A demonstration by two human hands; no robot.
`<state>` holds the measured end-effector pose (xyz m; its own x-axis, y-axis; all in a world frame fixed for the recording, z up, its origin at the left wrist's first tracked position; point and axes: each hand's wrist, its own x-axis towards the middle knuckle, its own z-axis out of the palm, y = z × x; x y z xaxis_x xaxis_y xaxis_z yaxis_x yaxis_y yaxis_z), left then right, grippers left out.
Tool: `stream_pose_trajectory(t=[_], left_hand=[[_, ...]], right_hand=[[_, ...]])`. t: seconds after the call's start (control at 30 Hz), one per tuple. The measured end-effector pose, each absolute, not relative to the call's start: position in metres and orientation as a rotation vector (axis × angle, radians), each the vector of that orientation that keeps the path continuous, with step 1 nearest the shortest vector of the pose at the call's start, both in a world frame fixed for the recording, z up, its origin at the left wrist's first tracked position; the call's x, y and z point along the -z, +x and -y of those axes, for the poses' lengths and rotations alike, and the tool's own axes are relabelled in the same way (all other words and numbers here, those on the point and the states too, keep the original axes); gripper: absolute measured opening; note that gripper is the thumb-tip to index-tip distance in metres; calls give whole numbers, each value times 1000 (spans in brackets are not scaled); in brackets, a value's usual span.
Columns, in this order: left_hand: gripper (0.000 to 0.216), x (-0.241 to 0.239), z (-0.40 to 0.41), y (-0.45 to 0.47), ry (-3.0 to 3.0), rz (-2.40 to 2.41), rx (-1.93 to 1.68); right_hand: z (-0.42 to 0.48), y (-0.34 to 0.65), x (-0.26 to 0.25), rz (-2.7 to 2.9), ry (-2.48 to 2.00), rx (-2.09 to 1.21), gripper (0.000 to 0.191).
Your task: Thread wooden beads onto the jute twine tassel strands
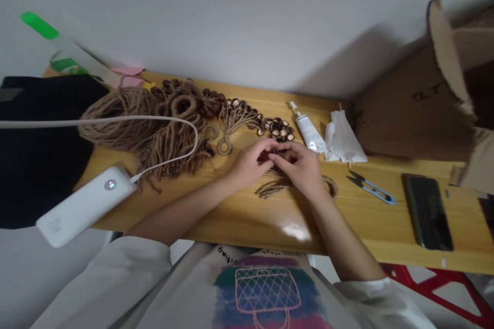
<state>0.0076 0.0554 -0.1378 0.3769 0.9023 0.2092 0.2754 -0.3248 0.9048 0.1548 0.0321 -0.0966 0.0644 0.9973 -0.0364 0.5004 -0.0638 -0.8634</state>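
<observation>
My left hand [250,162] and my right hand [303,167] meet over the middle of the wooden table [239,216]. Both pinch a small dark wooden bead [275,152] strung on jute twine [272,189], whose loose strands lie on the table just below the hands. A small pile of brown wooden beads [280,129] lies just beyond the fingers. Left of it are finished jute tassels with beads [235,115] and a big tangle of jute cord [127,118].
A white glue tube [309,131] and crumpled white paper [343,144] lie right of the beads. Thread snips [370,187] and a dark phone [427,211] sit further right. A cardboard box [417,97] stands at the back right. A white power bank [83,205] with cable lies left.
</observation>
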Motion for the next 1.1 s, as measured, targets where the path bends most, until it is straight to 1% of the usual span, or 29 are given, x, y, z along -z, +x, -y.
stream_pose_trajectory(t=[0.1, 0.37, 0.83, 1.1], left_hand=[[22, 136, -53, 6, 1923, -1013, -1022], [17, 139, -55, 4, 2031, -975, -1140], [25, 136, -53, 4, 2225, -920, -1137], [25, 135, -54, 3, 2243, -911, -1129]], right_hand=[[-30, 152, 98, 1453, -1604, -947, 25], [-23, 154, 103, 1446, -1480, -992, 24], [-20, 158, 106, 1457, -1466, -957, 19], [-20, 157, 110, 1331, -1432, -1094, 22]])
